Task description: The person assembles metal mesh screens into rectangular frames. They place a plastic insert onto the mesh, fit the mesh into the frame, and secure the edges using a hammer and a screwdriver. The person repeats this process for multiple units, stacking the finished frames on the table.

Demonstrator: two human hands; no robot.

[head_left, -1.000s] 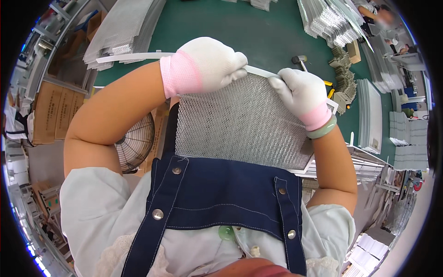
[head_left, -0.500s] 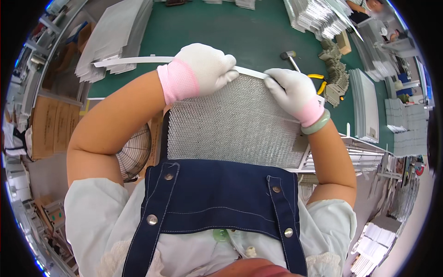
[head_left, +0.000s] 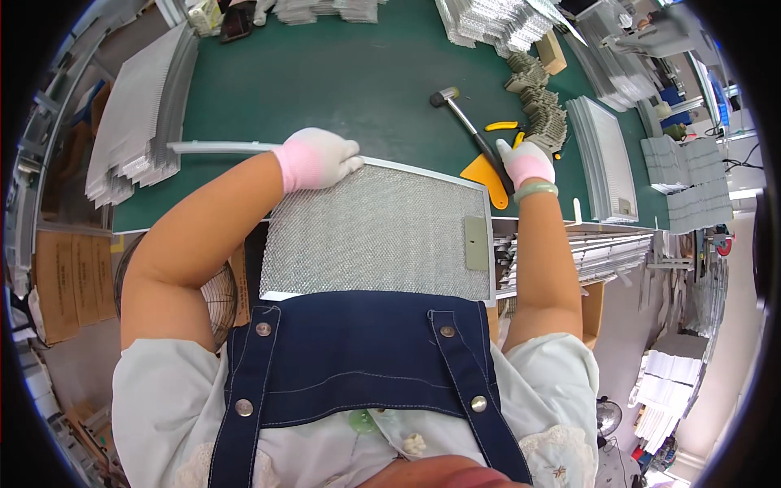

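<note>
The left hand [head_left: 316, 157] grips the far left corner of the mesh filter panel [head_left: 378, 232], which lies on the green table [head_left: 325, 81]; its near edge is hidden behind the apron [head_left: 358, 358]. Right of the panel, the right hand [head_left: 525, 163] closes on the hammer [head_left: 472, 130] handle, covering its end.

Near edge of the mesh filter panel [head_left: 378, 232] is hidden behind the denim apron bib [head_left: 358, 358]. Mallet [head_left: 472, 134] handle's lower end disappears under the right hand [head_left: 525, 161], can't tell the grip. Stacks at top [head_left: 317, 10] are cut off by the edge. Right-side shelves [head_left: 679, 175] too small/warped to ID.
</note>
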